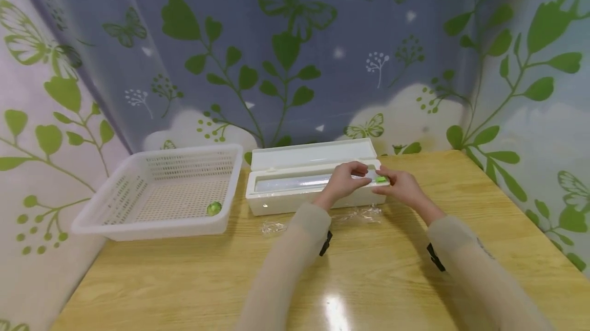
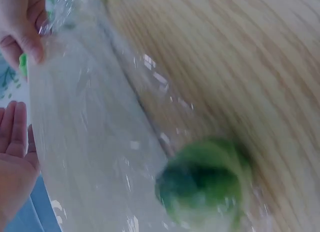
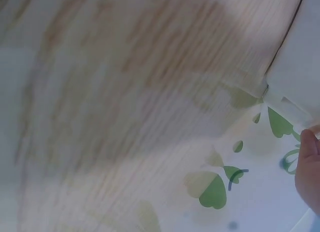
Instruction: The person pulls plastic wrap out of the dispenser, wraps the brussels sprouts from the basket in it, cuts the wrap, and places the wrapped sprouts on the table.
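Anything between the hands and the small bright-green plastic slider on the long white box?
Nothing visible: the right hand is at the small bright-green plastic slider, with the left hand close beside it.

A white plastic basket (image 1: 177,192) with slotted sides sits on the left of the wood-grained surface (image 1: 193,280), a small round green vegetable (image 1: 214,208) near its front right corner. Behind stands a grey-blue backdrop (image 1: 359,64) printed with green leaves and butterflies, paler at both sides. A bright reflection (image 1: 336,313) glares off the surface's near part.
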The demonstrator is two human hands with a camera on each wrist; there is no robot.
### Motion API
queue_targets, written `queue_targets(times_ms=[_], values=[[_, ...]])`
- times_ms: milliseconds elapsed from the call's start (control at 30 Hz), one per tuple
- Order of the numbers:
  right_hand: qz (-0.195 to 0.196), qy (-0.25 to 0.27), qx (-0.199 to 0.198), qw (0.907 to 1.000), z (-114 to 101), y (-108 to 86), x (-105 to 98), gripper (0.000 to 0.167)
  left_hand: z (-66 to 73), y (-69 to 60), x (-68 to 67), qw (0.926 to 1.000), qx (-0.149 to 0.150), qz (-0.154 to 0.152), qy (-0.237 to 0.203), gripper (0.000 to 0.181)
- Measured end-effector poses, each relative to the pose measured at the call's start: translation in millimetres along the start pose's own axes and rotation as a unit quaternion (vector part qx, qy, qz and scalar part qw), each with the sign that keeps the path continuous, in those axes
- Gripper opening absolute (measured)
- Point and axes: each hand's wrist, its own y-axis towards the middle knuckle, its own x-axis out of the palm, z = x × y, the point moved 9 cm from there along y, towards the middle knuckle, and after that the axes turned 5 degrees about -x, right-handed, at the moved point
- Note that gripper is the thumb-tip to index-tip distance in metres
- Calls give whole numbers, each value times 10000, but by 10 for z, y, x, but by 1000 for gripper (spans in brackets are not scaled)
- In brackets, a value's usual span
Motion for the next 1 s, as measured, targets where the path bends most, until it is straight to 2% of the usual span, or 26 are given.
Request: queue_targets(times_ms=[200, 333, 367, 500, 567, 600, 767, 1000], values=[[-128, 13, -78, 9999, 9, 19, 22, 60, 16, 55, 142, 9992, -158, 9, 367, 31], [-107, 115, -12, 9999, 16, 9, 17, 58, 64, 87, 223, 9978, -167, -108, 627, 25], [-98, 153, 18, 9998, 19, 3, 12, 57, 40, 132, 258, 9975, -26, -85, 697, 23], [-50, 166, 101, 9998, 43, -12, -22, 51, 74, 183, 326, 9968, -63, -76, 793, 18], [-26, 97, 81, 9999, 42, -9, -24, 50, 75, 188, 334, 9963, -97, 40, 852, 17], [-7, 65, 62, 10000, 38, -6, -26, 50, 110, 156, 317, 9957, -254, 70, 887, 15], [28, 61, 27, 10000, 29, 8, -29, 49, 130, 154, 301, 9911, -271, 423, 1232, 13], [42, -13, 102, 9999, 52, -8, -48, 51, 186, 146, 320, 9870, -135, 444, 1536, 13]])
